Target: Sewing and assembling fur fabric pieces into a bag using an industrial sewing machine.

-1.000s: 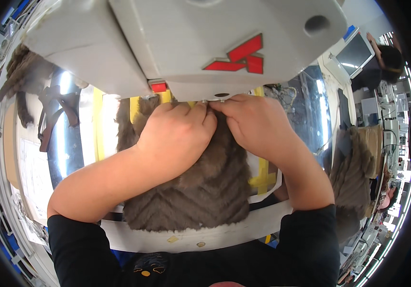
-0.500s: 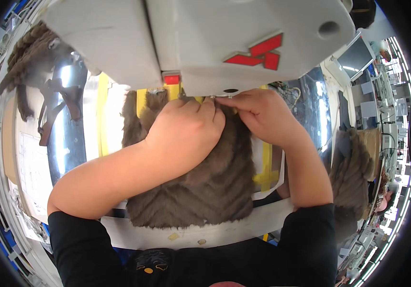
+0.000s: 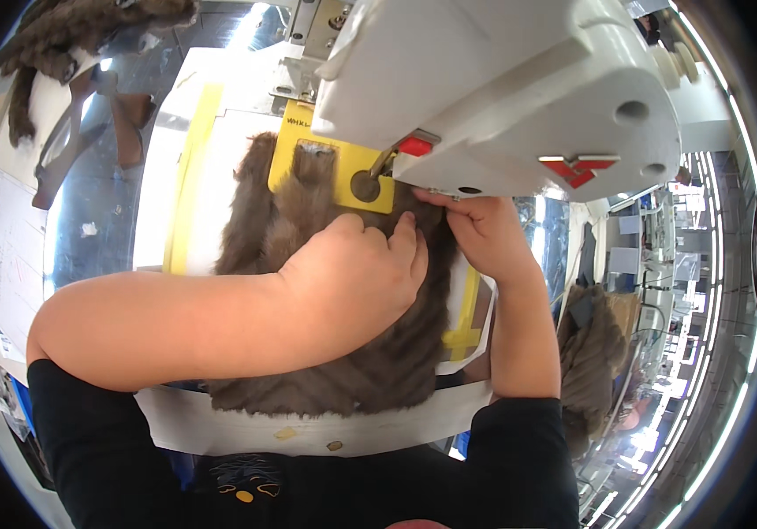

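A brown fur piece [image 3: 387,361] with chevron seams lies on the white work board under the grey sewing machine head [image 3: 502,79]. A yellow plate [image 3: 294,132] with openings sits beside the machine's foot, over the fur. My left hand [image 3: 352,273] rests on the fur just below the plate, fingers curled and pressed into it. My right hand [image 3: 484,238] is at the machine's lower edge, to the right of the plate, its fingertips pinched at the fur. The ends of some of my right fingers are hard to see.
Fur scraps [image 3: 105,26] and brown strips [image 3: 127,128] lie at the upper left, near a patterned paper sheet [image 3: 8,273]. A heap of fur [image 3: 590,353] is on the right, with benches and equipment [image 3: 660,282] beyond. The white board edge [image 3: 308,432] runs before my body.
The view has swung, so the machine head now appears farther right and the yellow plate shows more fully. My hands remain at the fur, the left slightly lower and farther from the machine.
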`<state>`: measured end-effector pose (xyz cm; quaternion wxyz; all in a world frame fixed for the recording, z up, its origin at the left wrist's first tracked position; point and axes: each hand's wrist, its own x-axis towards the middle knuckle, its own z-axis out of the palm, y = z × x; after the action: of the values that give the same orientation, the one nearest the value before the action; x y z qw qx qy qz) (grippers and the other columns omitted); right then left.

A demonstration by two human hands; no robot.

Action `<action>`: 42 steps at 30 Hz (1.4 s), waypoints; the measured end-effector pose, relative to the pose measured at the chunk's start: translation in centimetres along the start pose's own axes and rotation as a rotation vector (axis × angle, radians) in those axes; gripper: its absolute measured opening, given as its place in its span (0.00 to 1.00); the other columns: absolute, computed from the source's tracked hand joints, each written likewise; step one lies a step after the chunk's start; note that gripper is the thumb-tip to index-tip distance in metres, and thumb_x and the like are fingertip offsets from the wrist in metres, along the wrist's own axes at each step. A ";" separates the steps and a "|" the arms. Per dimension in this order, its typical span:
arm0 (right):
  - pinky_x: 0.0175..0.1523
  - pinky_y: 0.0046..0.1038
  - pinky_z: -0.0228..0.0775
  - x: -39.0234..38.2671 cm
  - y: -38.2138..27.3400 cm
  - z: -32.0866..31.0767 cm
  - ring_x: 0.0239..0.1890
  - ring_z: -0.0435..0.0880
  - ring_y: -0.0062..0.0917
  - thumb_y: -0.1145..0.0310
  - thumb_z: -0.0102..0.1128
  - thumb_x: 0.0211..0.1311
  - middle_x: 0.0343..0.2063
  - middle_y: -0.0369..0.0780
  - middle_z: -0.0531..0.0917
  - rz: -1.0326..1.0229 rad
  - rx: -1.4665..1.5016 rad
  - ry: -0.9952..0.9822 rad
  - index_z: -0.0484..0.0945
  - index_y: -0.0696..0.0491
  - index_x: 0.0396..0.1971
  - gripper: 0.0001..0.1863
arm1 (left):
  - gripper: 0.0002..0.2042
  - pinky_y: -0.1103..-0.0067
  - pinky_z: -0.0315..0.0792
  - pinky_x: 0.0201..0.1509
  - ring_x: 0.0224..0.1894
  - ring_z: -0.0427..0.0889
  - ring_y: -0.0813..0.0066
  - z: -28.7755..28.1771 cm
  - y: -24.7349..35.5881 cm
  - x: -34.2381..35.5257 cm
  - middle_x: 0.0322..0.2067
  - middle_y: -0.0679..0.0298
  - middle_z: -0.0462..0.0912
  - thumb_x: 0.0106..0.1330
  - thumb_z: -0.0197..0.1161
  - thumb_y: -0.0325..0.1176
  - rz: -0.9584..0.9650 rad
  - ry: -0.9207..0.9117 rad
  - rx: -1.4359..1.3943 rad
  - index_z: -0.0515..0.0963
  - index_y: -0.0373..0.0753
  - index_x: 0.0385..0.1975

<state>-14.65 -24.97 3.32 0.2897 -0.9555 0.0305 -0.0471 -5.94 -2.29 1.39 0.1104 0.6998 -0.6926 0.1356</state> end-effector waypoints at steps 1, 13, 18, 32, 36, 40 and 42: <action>0.55 0.35 0.77 -0.1 0.0 -0.1 0.46 0.86 0.46 0.82 0.53 0.54 0.41 0.48 0.88 0.000 -0.010 -0.011 0.89 0.54 0.46 0.22 | 0.25 0.79 0.71 0.32 0.25 0.78 0.77 -0.1 0.1 -0.1 0.54 0.51 0.85 0.57 0.61 0.35 0.005 -0.011 0.018 0.82 0.32 0.55; 0.59 0.29 0.74 -0.2 1.3 0.1 0.49 0.87 0.29 0.82 0.48 0.62 0.44 0.43 0.90 0.068 0.009 -0.054 0.89 0.56 0.49 0.22 | 0.26 0.78 0.69 0.30 0.24 0.81 0.75 -0.2 -0.1 -0.1 0.54 0.44 0.85 0.58 0.61 0.33 0.017 -0.065 0.029 0.80 0.27 0.57; 0.53 0.35 0.75 0.0 2.6 0.4 0.46 0.85 0.45 0.76 0.55 0.63 0.39 0.48 0.88 0.041 0.062 0.060 0.84 0.60 0.43 0.12 | 0.27 0.78 0.71 0.31 0.25 0.82 0.74 -0.1 -0.4 0.2 0.55 0.43 0.84 0.58 0.61 0.33 0.021 -0.062 0.020 0.79 0.26 0.57; 0.56 0.40 0.76 1.2 4.8 -0.4 0.50 0.85 0.43 0.72 0.64 0.64 0.45 0.46 0.87 -0.054 -0.281 0.051 0.84 0.55 0.49 0.14 | 0.27 0.78 0.76 0.33 0.30 0.87 0.71 0.2 -1.7 1.1 0.58 0.37 0.81 0.62 0.60 0.33 -0.012 -0.103 0.026 0.76 0.24 0.60; 0.57 0.41 0.75 1.6 5.0 -0.2 0.51 0.84 0.44 0.70 0.64 0.65 0.46 0.46 0.87 -0.046 -0.254 -0.003 0.83 0.54 0.49 0.14 | 0.27 0.77 0.77 0.32 0.30 0.87 0.70 -0.3 -2.1 0.8 0.58 0.37 0.81 0.62 0.60 0.33 0.000 -0.119 0.041 0.75 0.23 0.61; 0.57 0.41 0.74 1.9 5.1 -0.1 0.52 0.84 0.44 0.69 0.64 0.65 0.47 0.46 0.87 0.001 -0.257 -0.037 0.83 0.53 0.50 0.14 | 0.29 0.78 0.76 0.30 0.32 0.87 0.70 -1.0 -2.6 0.5 0.60 0.37 0.80 0.61 0.61 0.33 0.016 -0.217 0.066 0.74 0.23 0.62; 0.56 0.41 0.75 2.2 5.2 -0.1 0.51 0.84 0.44 0.67 0.64 0.66 0.47 0.46 0.86 -0.017 -0.355 -0.068 0.83 0.53 0.50 0.14 | 0.29 0.78 0.76 0.30 0.32 0.87 0.70 -1.4 -2.8 0.5 0.61 0.37 0.79 0.61 0.61 0.33 0.039 -0.250 0.081 0.74 0.23 0.62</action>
<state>-12.63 -29.53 0.71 0.1171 -0.9928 0.0205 -0.0113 -3.17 -2.25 2.95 -0.0076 0.7017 -0.7083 0.0772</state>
